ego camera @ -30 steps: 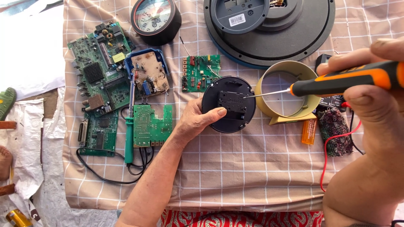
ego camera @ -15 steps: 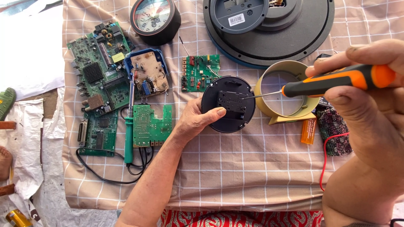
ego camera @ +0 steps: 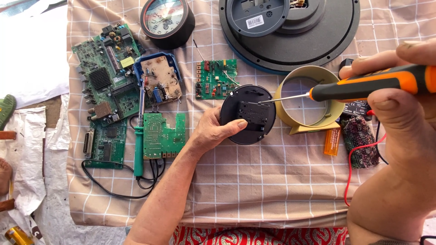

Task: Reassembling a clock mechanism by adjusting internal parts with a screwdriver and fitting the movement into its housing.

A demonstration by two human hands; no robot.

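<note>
The black round clock back [ego camera: 248, 114] lay at frame centre, steadied by the left hand [ego camera: 213, 131]; the right hand [ego camera: 399, 104], gripping the orange screwdriver [ego camera: 363, 86], had edged its tip onto the clock's centre module.

A beige cloth [ego camera: 254, 186] with a white grid pattern covers the work surface and fills most of the view, lying slightly wrinkled. Its left edge runs down beside crumpled white plastic sheeting [ego camera: 27, 136], and a bare brownish patch of ground [ego camera: 50, 109] shows between the folds there. Past the cloth's near edge lies a red fabric [ego camera: 254, 236] with a white swirling pattern. At the near left corner sits a small golden cylinder [ego camera: 17, 236]. Bright, even daylight falls across everything, with soft shadows.
</note>
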